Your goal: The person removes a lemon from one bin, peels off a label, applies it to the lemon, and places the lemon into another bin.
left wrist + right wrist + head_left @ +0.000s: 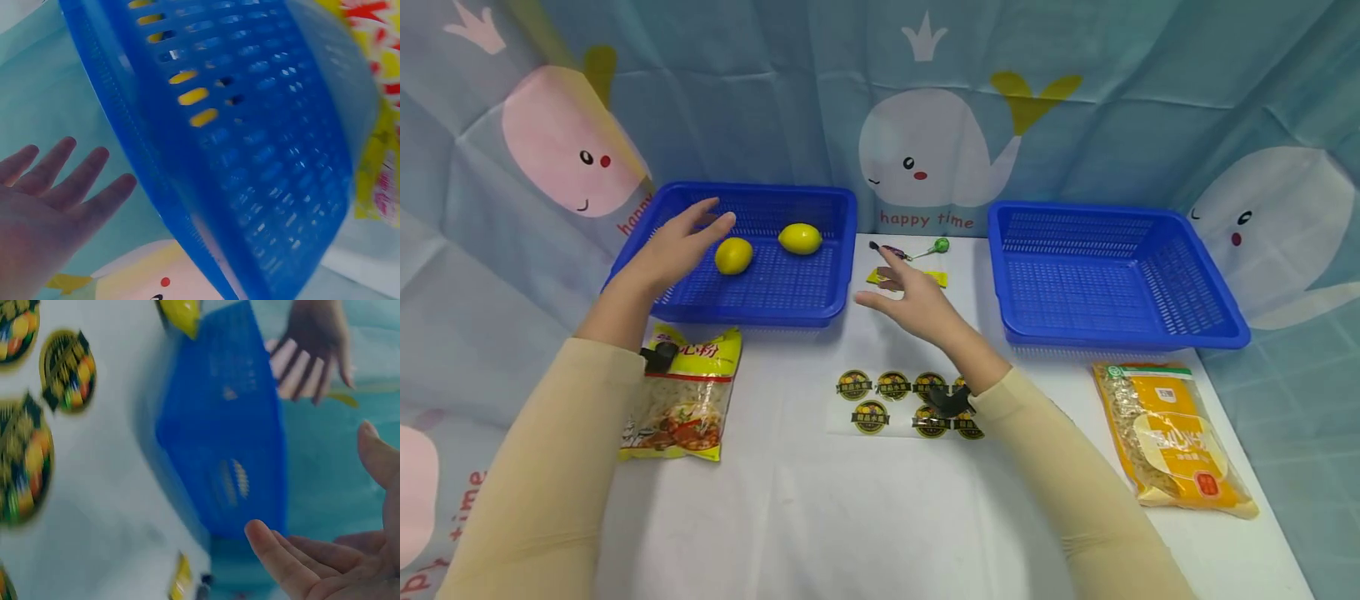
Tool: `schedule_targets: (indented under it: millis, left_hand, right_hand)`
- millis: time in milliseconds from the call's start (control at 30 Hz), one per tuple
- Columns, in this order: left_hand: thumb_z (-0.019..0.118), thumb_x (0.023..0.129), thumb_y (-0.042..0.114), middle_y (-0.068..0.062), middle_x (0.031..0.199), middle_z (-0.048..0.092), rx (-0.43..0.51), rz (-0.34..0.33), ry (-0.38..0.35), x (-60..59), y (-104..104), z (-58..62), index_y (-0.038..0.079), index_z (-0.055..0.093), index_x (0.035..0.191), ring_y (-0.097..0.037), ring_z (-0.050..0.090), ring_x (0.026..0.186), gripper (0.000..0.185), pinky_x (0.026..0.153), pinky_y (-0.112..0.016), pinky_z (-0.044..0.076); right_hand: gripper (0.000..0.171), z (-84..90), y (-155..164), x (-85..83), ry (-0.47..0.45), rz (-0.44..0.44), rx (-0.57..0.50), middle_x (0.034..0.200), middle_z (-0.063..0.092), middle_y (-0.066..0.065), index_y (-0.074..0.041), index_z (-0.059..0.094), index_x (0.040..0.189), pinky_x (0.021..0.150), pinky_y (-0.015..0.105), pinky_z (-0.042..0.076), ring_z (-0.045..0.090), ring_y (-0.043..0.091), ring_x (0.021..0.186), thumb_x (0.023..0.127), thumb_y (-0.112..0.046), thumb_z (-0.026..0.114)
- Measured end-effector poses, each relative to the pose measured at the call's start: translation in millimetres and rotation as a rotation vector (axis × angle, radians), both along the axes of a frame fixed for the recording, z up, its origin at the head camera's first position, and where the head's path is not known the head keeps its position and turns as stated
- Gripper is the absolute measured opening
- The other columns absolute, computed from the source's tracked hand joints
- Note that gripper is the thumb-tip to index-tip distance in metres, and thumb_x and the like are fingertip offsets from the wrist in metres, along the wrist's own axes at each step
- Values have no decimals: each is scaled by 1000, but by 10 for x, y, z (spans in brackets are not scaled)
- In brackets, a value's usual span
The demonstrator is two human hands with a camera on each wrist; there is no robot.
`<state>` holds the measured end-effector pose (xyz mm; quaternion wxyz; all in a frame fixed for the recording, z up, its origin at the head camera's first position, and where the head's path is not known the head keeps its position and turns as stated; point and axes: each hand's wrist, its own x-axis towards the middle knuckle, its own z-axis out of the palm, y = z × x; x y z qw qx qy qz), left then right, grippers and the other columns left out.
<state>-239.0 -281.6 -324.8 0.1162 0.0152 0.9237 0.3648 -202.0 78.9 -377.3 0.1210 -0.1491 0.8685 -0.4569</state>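
My left hand (688, 237) hovers open over the left blue basket (760, 313), fingers straight, just left of a yellow lemon (733, 255). A second lemon (800, 238) lies further right in the same basket. My right hand (906, 296) is open and empty above the white table between the two baskets, close to a small yellow packet (942, 279) and a green lollipop (937, 246). In the left wrist view the straight fingers (69, 181) are beside the basket wall (262, 162). The right wrist view shows my open right hand (294, 565) and the basket (231, 444).
An empty blue basket (1120, 335) stands at the right. A noodle packet (685, 404) lies in front of the left basket, an orange packet (1172, 433) at the right front, and a sheet of round stickers (895, 404) in the middle. A whale-print cloth hangs behind.
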Motion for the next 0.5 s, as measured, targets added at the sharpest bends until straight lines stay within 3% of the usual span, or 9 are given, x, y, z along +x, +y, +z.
schedule_targets:
  millis: [200, 333, 500]
  left_hand:
    - [41, 93, 75, -8, 170, 10, 201, 55, -72, -217, 22, 84, 31, 8, 163, -36, 11, 156, 90, 122, -64, 10]
    - [48, 92, 72, -2, 171, 12, 329, 116, -100, -356, 22, 112, 33, 13, 163, -30, 15, 156, 88, 125, -57, 10]
    - [53, 90, 71, 1, 171, 12, 374, 148, -126, -480, 1, 86, 33, 16, 162, -28, 15, 156, 89, 125, -55, 7]
  right_hand:
    - [106, -222, -353, -51, -76, -19, -66, 160, 41, 8, -22, 12, 164, 111, 44, 45, 52, 24, 138, 86, -64, 70]
    - [104, -345, -509, -56, -116, -41, -113, 160, 40, 6, -27, 10, 163, 111, 45, 45, 52, 26, 138, 86, -63, 70]
    - [103, -434, -598, -46, -123, -63, -141, 161, 38, 6, -25, 5, 164, 113, 41, 43, 51, 23, 139, 90, -58, 68]
